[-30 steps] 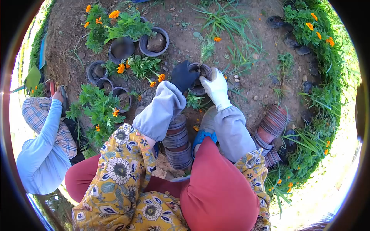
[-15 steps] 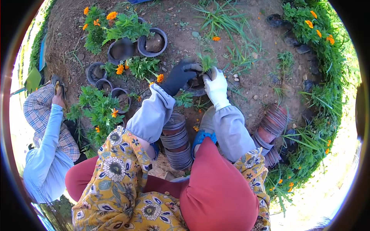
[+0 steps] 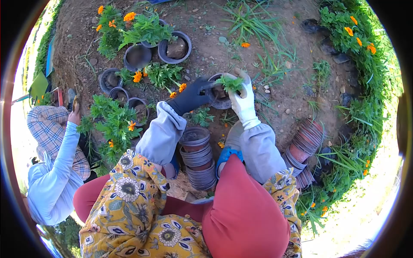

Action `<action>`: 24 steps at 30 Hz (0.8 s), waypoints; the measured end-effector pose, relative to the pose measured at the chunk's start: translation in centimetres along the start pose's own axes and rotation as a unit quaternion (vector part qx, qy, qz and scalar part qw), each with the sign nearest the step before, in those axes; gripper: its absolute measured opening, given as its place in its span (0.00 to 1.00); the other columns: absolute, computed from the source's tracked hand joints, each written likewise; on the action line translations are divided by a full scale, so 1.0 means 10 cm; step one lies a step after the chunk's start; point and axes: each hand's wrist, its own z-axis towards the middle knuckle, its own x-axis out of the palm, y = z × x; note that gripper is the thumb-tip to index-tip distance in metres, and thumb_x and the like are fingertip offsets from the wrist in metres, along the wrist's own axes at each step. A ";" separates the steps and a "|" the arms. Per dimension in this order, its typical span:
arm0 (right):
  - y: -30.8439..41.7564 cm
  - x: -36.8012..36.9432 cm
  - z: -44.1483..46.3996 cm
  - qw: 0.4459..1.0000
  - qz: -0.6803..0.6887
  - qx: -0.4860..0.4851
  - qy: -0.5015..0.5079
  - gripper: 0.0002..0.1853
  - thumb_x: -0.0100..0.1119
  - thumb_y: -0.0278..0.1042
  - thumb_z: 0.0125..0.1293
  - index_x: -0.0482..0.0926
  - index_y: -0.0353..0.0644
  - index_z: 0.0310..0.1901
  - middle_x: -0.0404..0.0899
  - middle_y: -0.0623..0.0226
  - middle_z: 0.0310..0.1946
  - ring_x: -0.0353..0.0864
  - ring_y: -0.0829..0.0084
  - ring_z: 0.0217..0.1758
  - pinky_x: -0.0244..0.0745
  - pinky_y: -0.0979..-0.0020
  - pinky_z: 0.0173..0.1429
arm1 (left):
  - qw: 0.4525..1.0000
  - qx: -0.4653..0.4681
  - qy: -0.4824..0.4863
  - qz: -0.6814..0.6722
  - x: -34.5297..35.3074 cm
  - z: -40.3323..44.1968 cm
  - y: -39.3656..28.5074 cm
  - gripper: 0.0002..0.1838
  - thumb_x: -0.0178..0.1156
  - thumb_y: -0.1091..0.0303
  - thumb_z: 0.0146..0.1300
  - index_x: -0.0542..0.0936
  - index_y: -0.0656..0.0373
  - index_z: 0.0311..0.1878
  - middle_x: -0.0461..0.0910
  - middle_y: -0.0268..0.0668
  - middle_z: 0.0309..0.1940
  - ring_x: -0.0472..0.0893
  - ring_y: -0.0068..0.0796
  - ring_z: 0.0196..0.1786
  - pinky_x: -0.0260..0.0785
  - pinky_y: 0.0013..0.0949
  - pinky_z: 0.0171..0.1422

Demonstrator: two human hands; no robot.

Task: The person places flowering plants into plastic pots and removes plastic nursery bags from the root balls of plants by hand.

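Note:
A dark plastic plant pot (image 3: 220,103) with soil in it stands on the ground in front of me. My left hand (image 3: 193,94), in a black glove, is at the pot's left rim, its fingers bent over the edge. In a white glove, my right hand (image 3: 243,99) is at the right side of the pot. Its fingers are closed round a small leafy green seedling (image 3: 231,83), held above the pot; the seedling's lower part is hidden by the hand.
Stacks of empty pots (image 3: 198,161) and more stacked pots (image 3: 304,144) stand near my feet. At the upper left are soil-filled pots (image 3: 175,48) and orange marigolds (image 3: 129,17). A row of marigold plants (image 3: 365,107) lines the right. Another person (image 3: 56,167) crouches at the left.
My right hand has turned and the seedling leans lower and nearer the glove. My left hand has moved slightly left and down, so more of the pot shows.

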 end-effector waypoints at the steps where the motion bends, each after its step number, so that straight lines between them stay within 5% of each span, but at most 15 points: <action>1: -0.01 -0.01 -0.01 1.000 -0.014 -0.008 0.009 0.18 0.56 0.24 0.50 0.80 0.42 0.46 0.70 0.55 0.55 0.71 0.54 0.56 0.66 0.63 0.61 | 0.998 -0.039 0.021 -0.037 0.00 -0.02 -0.02 0.23 0.59 0.63 0.57 0.75 0.55 0.58 0.75 0.47 0.49 0.76 0.42 0.51 0.67 0.39 0.57; 7: -0.08 -0.04 -0.02 0.988 -0.139 -0.034 0.050 0.18 0.55 0.26 0.49 0.81 0.46 0.44 0.73 0.55 0.51 0.72 0.54 0.55 0.69 0.60 0.58 | 0.979 -0.139 0.060 -0.139 0.13 0.02 0.14 0.26 0.62 0.59 0.54 0.74 0.59 0.56 0.74 0.48 0.47 0.76 0.43 0.49 0.68 0.38 0.55; 13: -0.15 -0.02 -0.07 0.987 -0.150 0.022 0.046 0.16 0.55 0.29 0.51 0.81 0.46 0.43 0.75 0.56 0.50 0.73 0.54 0.54 0.69 0.60 0.57 | 0.991 -0.068 0.069 -0.097 0.09 0.01 0.20 0.32 0.65 0.56 0.50 0.72 0.62 0.56 0.75 0.49 0.46 0.77 0.42 0.49 0.69 0.40 0.54; 18: -0.15 0.01 -0.05 0.980 -0.197 0.011 0.036 0.13 0.57 0.30 0.55 0.81 0.44 0.43 0.77 0.57 0.46 0.75 0.53 0.51 0.71 0.59 0.55 | 0.991 -0.126 0.044 0.004 0.11 0.12 -0.17 0.27 0.64 0.55 0.55 0.75 0.60 0.55 0.77 0.49 0.48 0.77 0.45 0.51 0.68 0.41 0.56; 21: -0.08 -0.03 -0.04 0.990 -0.139 -0.005 0.007 0.15 0.60 0.29 0.53 0.79 0.42 0.44 0.78 0.58 0.45 0.76 0.52 0.50 0.71 0.60 0.56 | 0.995 -0.096 -0.008 0.033 0.20 0.09 -0.08 0.24 0.63 0.55 0.56 0.77 0.57 0.53 0.77 0.48 0.49 0.78 0.49 0.49 0.69 0.42 0.55; 22: -0.23 0.03 -0.16 0.984 0.071 0.162 -0.003 0.21 0.61 0.26 0.50 0.77 0.41 0.49 0.76 0.56 0.49 0.73 0.51 0.54 0.68 0.61 0.60 | 0.995 -0.079 -0.038 0.037 0.26 0.07 0.01 0.23 0.63 0.56 0.55 0.77 0.55 0.53 0.76 0.48 0.49 0.78 0.50 0.48 0.70 0.43 0.53; 24: -0.22 -0.11 -0.11 0.996 -0.039 0.050 0.070 0.23 0.60 0.26 0.50 0.75 0.40 0.52 0.74 0.54 0.52 0.71 0.50 0.57 0.66 0.61 0.62 | 0.997 -0.058 -0.033 0.029 0.29 0.08 0.15 0.21 0.62 0.58 0.56 0.78 0.55 0.52 0.77 0.47 0.49 0.78 0.50 0.49 0.70 0.43 0.54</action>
